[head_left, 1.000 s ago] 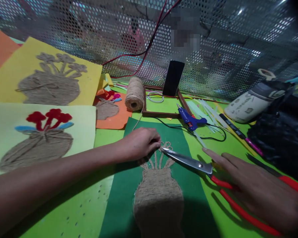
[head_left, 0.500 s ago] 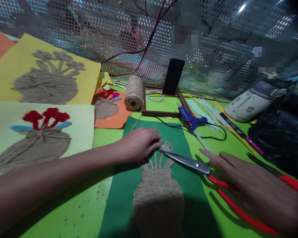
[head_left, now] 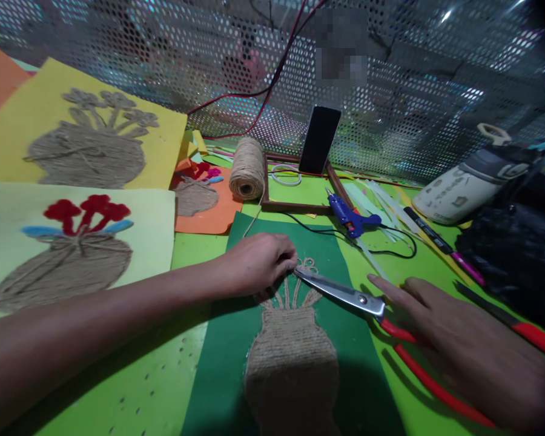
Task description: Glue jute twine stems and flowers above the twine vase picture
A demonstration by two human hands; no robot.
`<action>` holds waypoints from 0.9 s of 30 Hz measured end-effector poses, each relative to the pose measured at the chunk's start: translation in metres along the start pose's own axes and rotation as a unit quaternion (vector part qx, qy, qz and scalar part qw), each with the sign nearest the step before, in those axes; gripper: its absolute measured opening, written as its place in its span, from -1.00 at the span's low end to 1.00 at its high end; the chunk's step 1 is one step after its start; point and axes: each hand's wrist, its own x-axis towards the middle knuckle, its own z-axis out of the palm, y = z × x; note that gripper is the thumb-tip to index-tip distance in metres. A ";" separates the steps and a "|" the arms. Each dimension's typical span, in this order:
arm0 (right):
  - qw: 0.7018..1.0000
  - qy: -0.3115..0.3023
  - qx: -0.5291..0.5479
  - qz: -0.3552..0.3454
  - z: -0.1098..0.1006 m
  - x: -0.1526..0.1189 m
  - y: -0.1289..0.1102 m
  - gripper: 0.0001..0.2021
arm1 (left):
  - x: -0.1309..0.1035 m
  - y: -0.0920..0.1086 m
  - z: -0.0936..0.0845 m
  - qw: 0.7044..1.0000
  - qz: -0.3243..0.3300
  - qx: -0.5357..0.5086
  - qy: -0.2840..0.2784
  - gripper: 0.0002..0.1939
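A twine vase (head_left: 293,351) with thin stems and looped twine flowers (head_left: 307,264) lies on a dark green sheet (head_left: 224,363). Over the top of the stems, my left hand (head_left: 267,260) is closed in a pinch on twine, which runs back toward the twine spool (head_left: 246,169). My right hand (head_left: 454,327) holds red-handled scissors (head_left: 345,293), its index finger stretched along them. The scissor tips touch or nearly touch my left fingertips; the blades look closed. My left fingers hide the twine end.
Behind are a blue glue gun (head_left: 352,218), a wooden frame (head_left: 295,208) and an upright phone (head_left: 320,139). Twine vase pictures (head_left: 158,254) lie left. At right are a marker (head_left: 429,230), a bottle (head_left: 458,184), a black bag (head_left: 504,254) and another red-handled tool (head_left: 536,339).
The view has shifted slightly. Both hands and the scissors keep nearly the same pose, with the tips still at my left fingertips.
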 end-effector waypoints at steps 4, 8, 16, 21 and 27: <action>0.998 -0.017 -0.046 -0.036 -0.001 0.005 -0.002 -0.46 | 0.000 0.000 0.001 1.000 -0.004 -0.006 0.000 -0.83; 0.996 -0.016 -0.077 -0.037 0.004 0.003 -0.001 -0.40 | 0.002 -0.002 0.001 1.000 -0.006 -0.009 0.001 -0.81; 0.995 -0.030 -0.090 -0.038 0.014 -0.002 0.002 -0.47 | 0.002 -0.002 0.002 1.000 -0.006 -0.004 -0.006 -0.82; 0.994 -0.009 -0.096 -0.055 0.012 0.000 -0.001 -0.45 | 0.002 -0.003 0.001 1.000 0.003 0.001 -0.003 -0.81; 0.993 0.007 -0.084 -0.087 0.008 0.003 -0.004 -0.47 | 0.001 -0.002 0.002 1.000 0.006 0.002 -0.004 -0.81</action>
